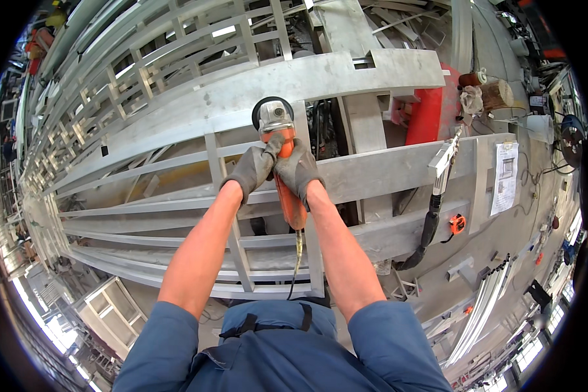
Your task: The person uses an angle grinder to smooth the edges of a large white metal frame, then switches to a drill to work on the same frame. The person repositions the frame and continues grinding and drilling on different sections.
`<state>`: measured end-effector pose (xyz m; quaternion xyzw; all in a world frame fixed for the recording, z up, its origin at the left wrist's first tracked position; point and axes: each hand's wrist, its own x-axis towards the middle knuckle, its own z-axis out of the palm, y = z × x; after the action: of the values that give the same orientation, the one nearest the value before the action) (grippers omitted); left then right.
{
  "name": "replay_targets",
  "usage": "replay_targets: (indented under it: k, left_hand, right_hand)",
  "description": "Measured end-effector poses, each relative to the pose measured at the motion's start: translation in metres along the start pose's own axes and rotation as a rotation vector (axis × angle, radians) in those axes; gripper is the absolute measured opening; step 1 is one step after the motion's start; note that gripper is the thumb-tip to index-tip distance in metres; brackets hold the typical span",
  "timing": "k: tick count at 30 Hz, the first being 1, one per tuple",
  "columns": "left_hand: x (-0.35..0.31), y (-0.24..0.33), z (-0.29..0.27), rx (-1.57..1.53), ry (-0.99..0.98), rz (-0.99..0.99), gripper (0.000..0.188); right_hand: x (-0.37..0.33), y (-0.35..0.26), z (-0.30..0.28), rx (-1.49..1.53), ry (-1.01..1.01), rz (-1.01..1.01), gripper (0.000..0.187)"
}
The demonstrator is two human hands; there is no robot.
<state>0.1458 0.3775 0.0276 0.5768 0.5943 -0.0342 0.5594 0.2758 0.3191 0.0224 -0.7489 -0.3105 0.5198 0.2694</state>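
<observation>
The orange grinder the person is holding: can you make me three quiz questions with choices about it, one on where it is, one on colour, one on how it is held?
1. Where is the disc end of the orange grinder?
A. on the grey metal frame
B. on the floor
C. in a box

2. What colour are the gloves?
A. yellow
B. grey
C. white

3. How is the grinder held?
A. by one hand
B. by no hand
C. by both hands

Answers: 1 A, its head sits against a frame beam. 2 B, both gloves look grey. 3 C, the left hand and right hand both wrap its body.
</observation>
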Motion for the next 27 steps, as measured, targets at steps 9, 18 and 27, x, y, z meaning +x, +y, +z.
replay_targets:
  k: [9,18,27]
  left_hand:
    - [0.008,0.004,0.001,-0.005,-0.015,-0.014,0.092]
    - [0.013,0.010,0.012,-0.014,-0.040,0.029,0.091]
    - [-0.042,-0.030,0.040,-0.072,-0.145,0.039,0.096]
  right_hand:
    - [0.006,-0.003,-0.005,0.070,-0.034,0.038,0.063]
    - [-0.001,0.003,-0.014,0.049,0.062,-0.017,0.050]
    - [-0.051,0.062,-0.004,0.100,-0.065,-0.016,0.059]
